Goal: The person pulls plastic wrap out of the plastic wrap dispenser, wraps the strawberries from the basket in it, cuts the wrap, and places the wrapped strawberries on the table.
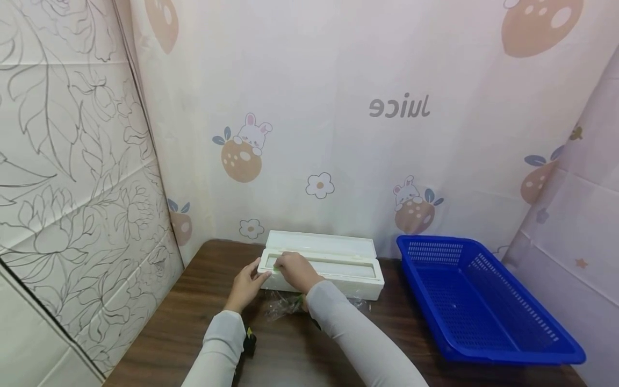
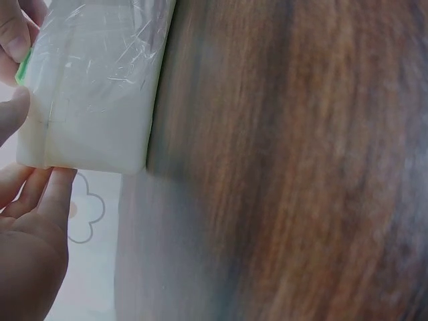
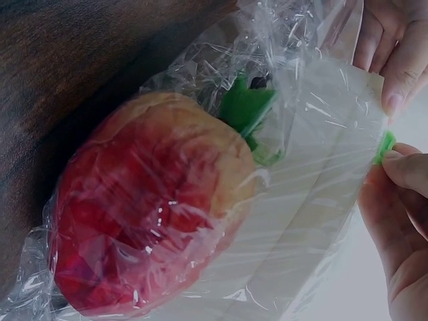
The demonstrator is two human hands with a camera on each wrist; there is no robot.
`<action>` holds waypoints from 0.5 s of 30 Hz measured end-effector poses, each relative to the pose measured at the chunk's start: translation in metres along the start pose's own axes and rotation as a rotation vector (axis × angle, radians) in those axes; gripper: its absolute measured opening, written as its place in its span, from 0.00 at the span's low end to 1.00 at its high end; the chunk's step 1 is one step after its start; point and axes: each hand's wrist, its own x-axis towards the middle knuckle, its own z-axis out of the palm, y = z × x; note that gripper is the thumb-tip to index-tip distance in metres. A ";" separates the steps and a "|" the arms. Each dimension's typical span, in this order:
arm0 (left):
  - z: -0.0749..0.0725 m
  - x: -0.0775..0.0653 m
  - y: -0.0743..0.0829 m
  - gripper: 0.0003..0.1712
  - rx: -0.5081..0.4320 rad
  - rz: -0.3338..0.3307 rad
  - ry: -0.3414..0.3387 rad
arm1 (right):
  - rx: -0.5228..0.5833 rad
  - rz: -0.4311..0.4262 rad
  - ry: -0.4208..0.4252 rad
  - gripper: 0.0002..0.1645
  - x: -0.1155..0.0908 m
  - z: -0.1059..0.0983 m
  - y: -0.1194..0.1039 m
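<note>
A white cling film dispenser (image 1: 358, 288) stands on the table with its lid raised at the back. My left hand (image 1: 246, 285) holds its left end, thumb at the top edge and fingers against the end face. Near that end, my right hand (image 1: 296, 271) pinches a small green slide cutter (image 3: 386, 146) at the dispenser's edge. Clear cling film (image 1: 282, 306) hangs over the front and spreads on the table. Under the film, in the right wrist view, lies a red and yellow peach (image 3: 147, 207) with green leaves (image 3: 246, 107); my right forearm mostly hides it in the head view.
A blue plastic basket (image 1: 532, 357) stands right of the dispenser on the brown wooden table (image 1: 285, 355). A patterned curtain (image 1: 319, 134) hangs behind the table. Beside my left wrist is a small black object (image 1: 249, 344) with a yellow mark.
</note>
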 end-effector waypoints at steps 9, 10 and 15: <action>-0.001 0.000 -0.001 0.37 -0.006 0.012 0.004 | -0.029 0.012 -0.007 0.07 0.003 0.002 -0.003; -0.001 0.000 -0.001 0.37 -0.006 0.012 0.004 | -0.028 0.014 -0.011 0.07 0.003 0.002 -0.003; -0.001 0.000 -0.003 0.37 0.001 0.009 -0.001 | -0.028 0.017 -0.024 0.08 0.003 0.004 -0.002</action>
